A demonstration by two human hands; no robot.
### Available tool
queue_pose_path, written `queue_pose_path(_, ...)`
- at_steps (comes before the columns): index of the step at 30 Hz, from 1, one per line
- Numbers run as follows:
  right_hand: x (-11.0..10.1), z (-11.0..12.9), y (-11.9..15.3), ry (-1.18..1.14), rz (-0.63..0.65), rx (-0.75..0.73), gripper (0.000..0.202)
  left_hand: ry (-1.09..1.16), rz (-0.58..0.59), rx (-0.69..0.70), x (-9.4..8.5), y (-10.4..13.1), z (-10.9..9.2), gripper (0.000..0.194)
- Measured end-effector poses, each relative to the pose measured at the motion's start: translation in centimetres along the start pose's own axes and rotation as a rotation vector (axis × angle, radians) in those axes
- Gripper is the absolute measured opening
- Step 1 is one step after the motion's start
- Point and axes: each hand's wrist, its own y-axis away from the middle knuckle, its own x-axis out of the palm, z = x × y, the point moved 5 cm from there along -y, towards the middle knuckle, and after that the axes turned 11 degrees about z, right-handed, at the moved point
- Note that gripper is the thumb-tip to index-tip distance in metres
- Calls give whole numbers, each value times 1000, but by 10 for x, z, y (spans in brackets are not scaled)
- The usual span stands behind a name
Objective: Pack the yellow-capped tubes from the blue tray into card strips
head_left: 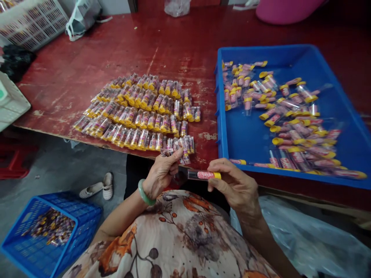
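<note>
Between the thumb and fingers of my right hand is a small clear tube with a pink printed band, held by its yellow cap and lying nearly level. My left hand, with a green bangle on the wrist, is closed in a pinch by the tube's clear end. Small clear printed pieces show at its thumb tip; whether it grips them or they lie behind it, I cannot tell. Just beyond it, rows of yellow-capped tubes lie side by side on the red table.
On the right, a blue tray holds loose yellow-capped tubes. A blue crate with more tubes stands on the floor at left, near pale shoes. A white basket, a bag and a pink container are farther back.
</note>
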Motion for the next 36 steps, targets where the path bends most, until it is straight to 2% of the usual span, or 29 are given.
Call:
queue_pose_path(9,11,7,13,609,-310,-254,25,10,-29,19,10,11,2,54)
queue_pose_path(12,21,7,16,710,-395,-378,30,-15,-54,39,8,13,6,56)
queue_pose_path(16,31,5,14,794,-458,-466,30,-88,-80,76,6,14,8,58)
queue_pose_path(19,36,2,10,819,-444,-475,33,-146,-88,77,7,16,7,59)
queue_pose_path(22,36,-1,4,760,-359,-447,38,-171,-49,42,9,17,7,57)
queue_pose_path(27,32,-6,-6,494,-26,-294,40,-130,55,-31,13,17,6,55)
queue_pose_path(28,30,-6,-6,451,4,-266,39,-127,71,-35,14,17,6,54)
queue_pose_path(31,25,2,-4,453,-89,-268,41,-146,98,-44,18,20,5,53)
queue_pose_path(36,30,14,-2,531,-227,-381,38,-168,88,-36,23,24,6,53)
